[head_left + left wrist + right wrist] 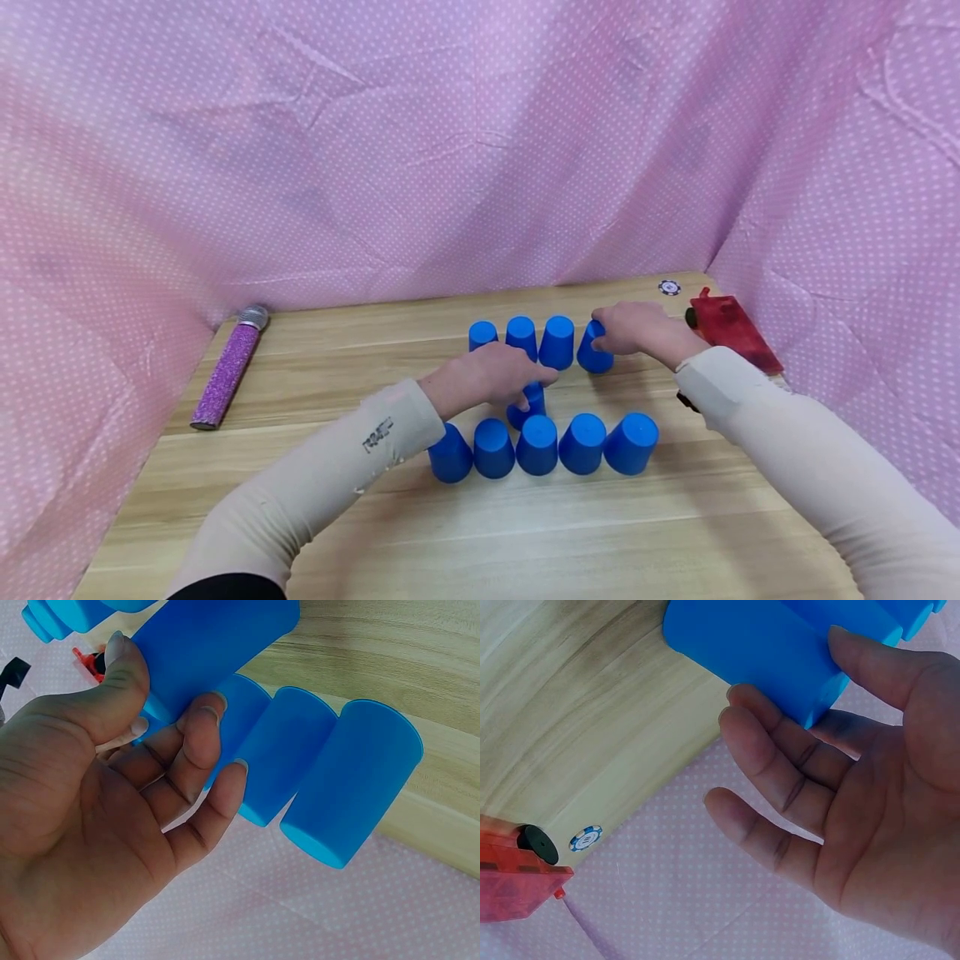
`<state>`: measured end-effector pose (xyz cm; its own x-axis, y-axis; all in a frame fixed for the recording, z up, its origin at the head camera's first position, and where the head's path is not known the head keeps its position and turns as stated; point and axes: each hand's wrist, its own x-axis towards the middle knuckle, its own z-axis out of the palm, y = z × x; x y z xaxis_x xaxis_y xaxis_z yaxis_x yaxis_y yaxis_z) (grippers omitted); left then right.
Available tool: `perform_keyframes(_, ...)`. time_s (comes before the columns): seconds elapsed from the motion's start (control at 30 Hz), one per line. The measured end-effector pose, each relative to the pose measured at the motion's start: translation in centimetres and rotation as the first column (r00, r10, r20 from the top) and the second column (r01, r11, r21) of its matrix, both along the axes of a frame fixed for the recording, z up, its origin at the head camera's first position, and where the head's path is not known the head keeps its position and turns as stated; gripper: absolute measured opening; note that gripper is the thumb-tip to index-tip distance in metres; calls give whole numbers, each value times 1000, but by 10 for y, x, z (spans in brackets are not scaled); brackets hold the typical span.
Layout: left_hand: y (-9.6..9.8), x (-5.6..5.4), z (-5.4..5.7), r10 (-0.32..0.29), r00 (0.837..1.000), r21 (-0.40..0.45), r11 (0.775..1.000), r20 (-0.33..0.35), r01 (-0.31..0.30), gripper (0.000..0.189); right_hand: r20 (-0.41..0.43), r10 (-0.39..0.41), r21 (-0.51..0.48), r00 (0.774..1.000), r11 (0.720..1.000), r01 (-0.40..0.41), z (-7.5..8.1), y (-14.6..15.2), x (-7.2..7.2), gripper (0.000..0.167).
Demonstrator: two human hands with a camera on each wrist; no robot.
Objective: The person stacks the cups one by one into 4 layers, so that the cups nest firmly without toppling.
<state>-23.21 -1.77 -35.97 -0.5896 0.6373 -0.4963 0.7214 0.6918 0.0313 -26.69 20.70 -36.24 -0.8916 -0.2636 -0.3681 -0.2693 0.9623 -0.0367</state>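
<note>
Blue plastic cups stand upside down on a wooden table in two rows. My left hand [495, 375] pinches a single blue cup [533, 403] between the rows, with thumb and fingers on its sides in the left wrist view. My right hand [633, 327] holds the rightmost cup [592, 357] of the back row, its thumb and fingers around the closed end in the right wrist view. Left of it in that row stand a cup [557, 343] and two more. The front row has several cups, one of them a middle cup [537, 446]; my left sleeve partly covers its leftmost cup [451, 455].
A purple glitter microphone [228, 371] lies at the table's left side. Toward the back right are a poker chip [669, 287] and a translucent red plastic object [731, 332] with a black round part. Pink dotted cloth [450, 150] hangs around the table's back and sides.
</note>
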Motion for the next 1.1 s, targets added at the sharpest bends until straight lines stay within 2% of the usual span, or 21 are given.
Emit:
perform_keyframes(0.63,0,0,2,-21,1000,-3,1000,-16,21,67,-9,-2,-8,1000,1000,2,-2,0,-2,60)
perform_keyframes(1.1,0,2,1,1,1000,-3,1000,-12,-1,68,6,-5,-11,1000,1000,5,-1,1,-1,64)
